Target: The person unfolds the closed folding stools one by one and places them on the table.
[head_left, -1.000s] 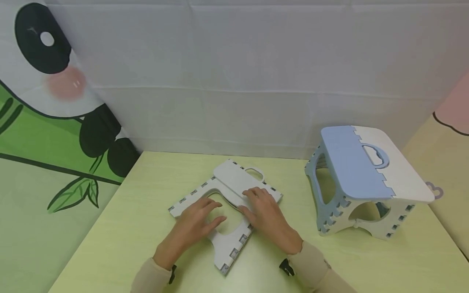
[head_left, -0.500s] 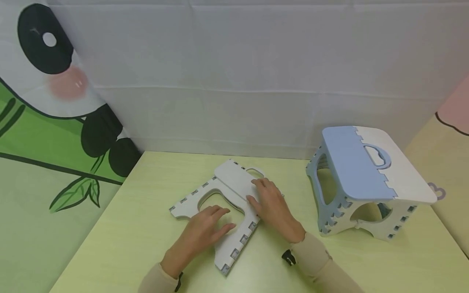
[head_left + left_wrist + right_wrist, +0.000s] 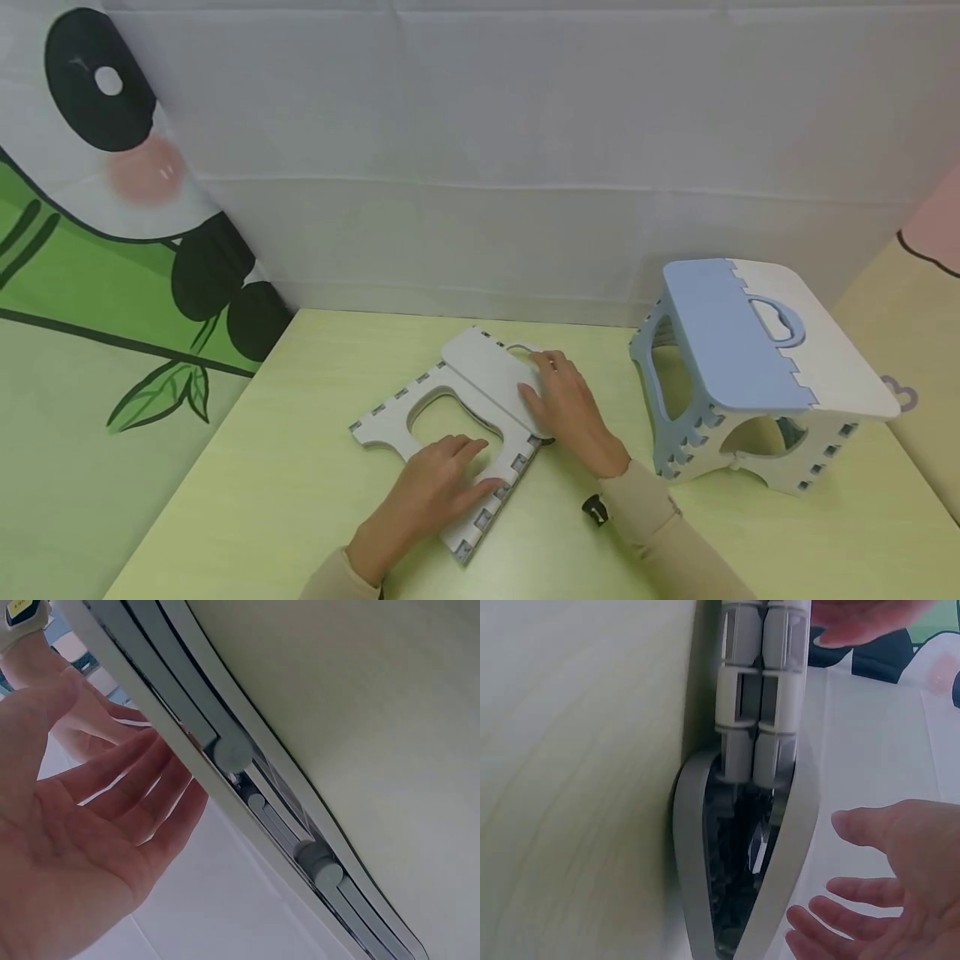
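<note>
A white folding stool (image 3: 480,367), folded flat, lies at an angle on the table. My left hand (image 3: 438,487) is over its near leg panel, fingers spread and relaxed, covering part of the cutout. By the far right side of the stool, my right hand (image 3: 570,408) reaches over the seat panel, its fingertips at the carry handle (image 3: 519,347) and partly covering it. In the right wrist view that hand (image 3: 885,892) has loosely bent fingers beside the stool's hinged edge (image 3: 761,697). Grey pivots (image 3: 319,862) show between the folded layers in the left wrist view.
To the right stands an unfolded blue and white step stool (image 3: 738,333) with a blue handle on top. The pale yellow table (image 3: 225,500) meets a white cloth backdrop (image 3: 465,167) at its far edge. A cartoon panel (image 3: 90,208) hangs at left.
My right hand has moved away from me and rightward over the seat panel to the handle. The left hand has shifted right along the near leg panel. The folded stool has hardly moved.
</note>
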The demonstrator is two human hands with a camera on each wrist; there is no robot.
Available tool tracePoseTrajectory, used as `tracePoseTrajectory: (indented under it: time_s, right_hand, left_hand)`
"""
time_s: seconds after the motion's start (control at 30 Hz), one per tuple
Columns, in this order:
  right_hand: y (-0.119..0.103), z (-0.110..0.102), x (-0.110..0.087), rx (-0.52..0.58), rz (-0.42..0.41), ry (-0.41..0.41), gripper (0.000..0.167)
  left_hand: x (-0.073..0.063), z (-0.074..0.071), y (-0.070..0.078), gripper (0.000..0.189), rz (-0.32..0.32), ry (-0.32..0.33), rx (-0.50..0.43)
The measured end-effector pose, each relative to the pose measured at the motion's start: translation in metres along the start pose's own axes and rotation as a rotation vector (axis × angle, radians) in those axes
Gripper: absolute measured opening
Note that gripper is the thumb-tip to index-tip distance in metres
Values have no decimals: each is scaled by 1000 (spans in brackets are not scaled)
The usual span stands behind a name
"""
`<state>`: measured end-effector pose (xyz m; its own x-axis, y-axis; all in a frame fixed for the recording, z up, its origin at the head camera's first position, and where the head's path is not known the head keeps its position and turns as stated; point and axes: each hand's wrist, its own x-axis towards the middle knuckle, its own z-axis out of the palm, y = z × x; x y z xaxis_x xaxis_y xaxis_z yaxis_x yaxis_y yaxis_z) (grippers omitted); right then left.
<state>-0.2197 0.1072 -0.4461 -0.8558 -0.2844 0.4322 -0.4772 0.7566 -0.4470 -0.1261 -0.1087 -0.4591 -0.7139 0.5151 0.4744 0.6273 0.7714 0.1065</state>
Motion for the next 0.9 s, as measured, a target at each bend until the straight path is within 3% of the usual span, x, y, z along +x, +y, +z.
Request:
tracePoseTrajectory:
  time_s: [0.17, 0.53, 0.9]
  right_hand:
    - [7, -1, 5, 49, 45, -24, 51]
    - [18, 3, 15, 138, 92, -90, 55]
    - [27, 7, 17, 170, 136, -146, 57]
  left_hand:
    - [-1, 2, 8, 51, -2, -27, 31]
    - [-6, 7, 20, 59, 27, 13, 86]
    - [-7, 4, 33, 59, -8, -64, 70]
